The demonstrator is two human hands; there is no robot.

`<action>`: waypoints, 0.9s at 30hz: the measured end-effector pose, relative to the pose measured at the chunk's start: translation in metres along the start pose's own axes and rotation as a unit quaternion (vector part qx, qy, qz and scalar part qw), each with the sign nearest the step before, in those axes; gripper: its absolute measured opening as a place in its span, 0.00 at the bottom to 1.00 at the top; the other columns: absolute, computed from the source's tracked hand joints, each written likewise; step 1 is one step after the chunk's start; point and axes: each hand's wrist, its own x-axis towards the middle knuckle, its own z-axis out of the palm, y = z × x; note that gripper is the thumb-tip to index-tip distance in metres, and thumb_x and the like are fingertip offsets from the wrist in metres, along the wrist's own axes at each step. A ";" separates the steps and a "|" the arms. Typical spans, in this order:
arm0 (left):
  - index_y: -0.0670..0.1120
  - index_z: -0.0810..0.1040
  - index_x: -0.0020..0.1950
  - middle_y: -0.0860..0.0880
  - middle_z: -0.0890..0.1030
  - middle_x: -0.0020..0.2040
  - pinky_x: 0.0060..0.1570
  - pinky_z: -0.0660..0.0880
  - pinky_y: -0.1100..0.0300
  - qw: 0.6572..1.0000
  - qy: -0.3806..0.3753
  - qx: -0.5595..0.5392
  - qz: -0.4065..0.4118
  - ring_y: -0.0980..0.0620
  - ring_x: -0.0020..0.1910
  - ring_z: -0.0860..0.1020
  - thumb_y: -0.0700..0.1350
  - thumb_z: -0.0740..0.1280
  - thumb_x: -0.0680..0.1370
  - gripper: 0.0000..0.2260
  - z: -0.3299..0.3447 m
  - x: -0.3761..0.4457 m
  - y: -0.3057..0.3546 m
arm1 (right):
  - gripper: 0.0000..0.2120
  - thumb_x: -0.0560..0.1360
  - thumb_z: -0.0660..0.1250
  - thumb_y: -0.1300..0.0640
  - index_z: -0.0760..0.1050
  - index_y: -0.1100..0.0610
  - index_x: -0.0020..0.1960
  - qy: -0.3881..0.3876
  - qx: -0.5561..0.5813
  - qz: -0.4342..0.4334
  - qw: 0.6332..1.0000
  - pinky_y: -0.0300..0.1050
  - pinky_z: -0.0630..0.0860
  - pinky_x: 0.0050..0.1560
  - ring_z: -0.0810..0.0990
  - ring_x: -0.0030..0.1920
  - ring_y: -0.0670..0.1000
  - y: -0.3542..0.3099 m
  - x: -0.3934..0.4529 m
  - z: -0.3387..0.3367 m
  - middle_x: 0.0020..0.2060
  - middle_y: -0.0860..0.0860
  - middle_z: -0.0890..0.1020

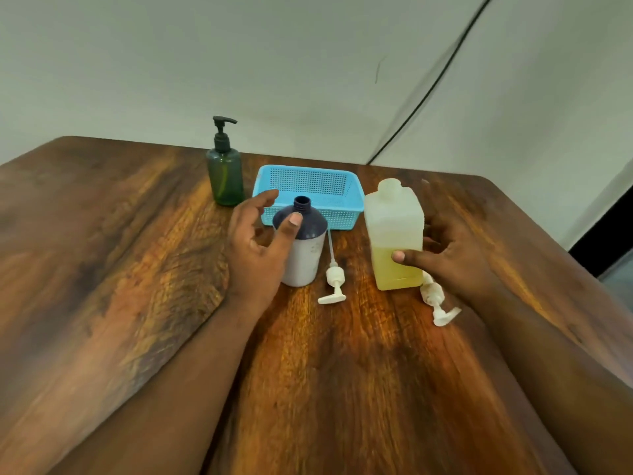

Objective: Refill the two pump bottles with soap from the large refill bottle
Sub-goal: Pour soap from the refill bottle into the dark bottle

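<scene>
Gripping the square refill bottle [394,234] low on its side, the right hand [455,255] holds it upright. The left hand [255,248], fingers loosely spread, touches the open purple-topped bottle [303,248]. Two white pumps [333,281] [436,299] lie on the table [137,269]. Behind stand a blue basket [318,193] and a green pump bottle [224,176].

Soft, even indoor light falls from above, leaving a warm sheen on the desk [342,354] and faint shadows, while wide-angle distortion bends the edges and the forearms blur.
</scene>
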 end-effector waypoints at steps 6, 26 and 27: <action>0.49 0.77 0.63 0.51 0.79 0.61 0.56 0.79 0.60 0.998 -0.011 -0.054 -0.035 0.58 0.61 0.78 0.52 0.69 0.76 0.17 0.004 -0.006 -0.002 | 0.41 0.64 0.71 0.33 0.63 0.43 0.73 -0.041 -0.052 -0.057 0.996 0.41 0.74 0.54 0.71 0.66 0.51 -0.024 0.020 0.004 0.68 0.46 0.71; 0.50 0.75 0.66 0.52 0.76 0.64 0.64 0.75 0.49 0.997 -0.051 -0.061 -0.009 0.54 0.65 0.74 0.53 0.63 0.76 0.19 0.012 0.001 -0.014 | 0.34 0.71 0.74 0.51 0.62 0.47 0.72 -0.083 -0.280 -0.265 0.919 0.12 0.57 0.46 0.65 0.57 0.42 -0.074 0.050 0.004 0.67 0.54 0.73; 0.49 0.75 0.66 0.51 0.76 0.64 0.64 0.75 0.48 0.997 -0.050 -0.066 -0.012 0.53 0.65 0.75 0.52 0.63 0.77 0.18 0.012 0.001 -0.015 | 0.33 0.71 0.74 0.50 0.62 0.46 0.72 -0.096 -0.274 -0.261 0.921 0.13 0.59 0.47 0.65 0.58 0.42 -0.077 0.051 0.004 0.68 0.53 0.72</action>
